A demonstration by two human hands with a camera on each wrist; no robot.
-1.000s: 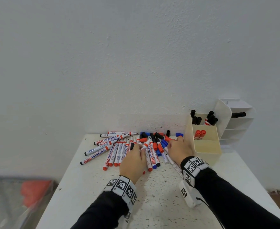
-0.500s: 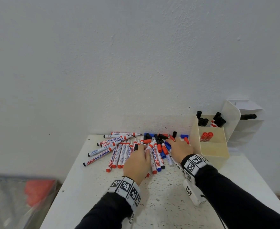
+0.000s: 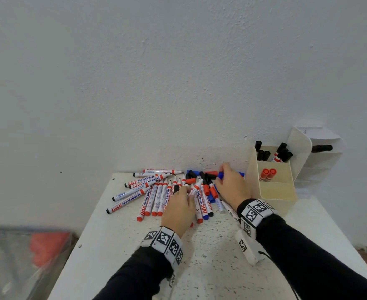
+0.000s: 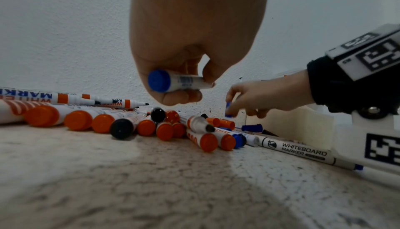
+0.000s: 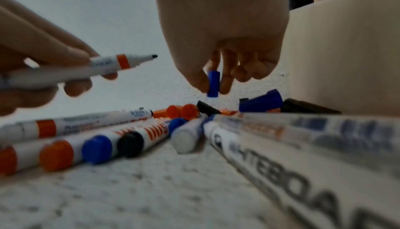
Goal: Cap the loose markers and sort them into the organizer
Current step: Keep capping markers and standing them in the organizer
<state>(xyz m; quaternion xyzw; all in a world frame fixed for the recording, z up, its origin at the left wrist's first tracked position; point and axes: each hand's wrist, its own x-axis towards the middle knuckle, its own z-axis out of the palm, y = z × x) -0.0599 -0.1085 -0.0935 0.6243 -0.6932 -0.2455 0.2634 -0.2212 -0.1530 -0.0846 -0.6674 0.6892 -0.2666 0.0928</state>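
Note:
A pile of loose markers and loose caps lies at the back of the white table. My left hand grips an uncapped marker with a blue end just above the pile, tip pointing away toward the right hand. My right hand pinches a blue cap between thumb and fingers, lifted a little over the caps near the wall. The cream organizer stands right of that hand, with black-capped markers in its back compartment and two red-capped markers in the middle one.
More blue caps, black ones and red ones lie by the organizer's foot. A white shelf unit with one black marker stands behind the organizer. The wall is right behind the pile. Left of the table sits a clear bag with something red.
Both hands were down on the pile. My left hand has lifted a marker out of it, and my right hand has moved back toward the wall and picked up a blue cap.

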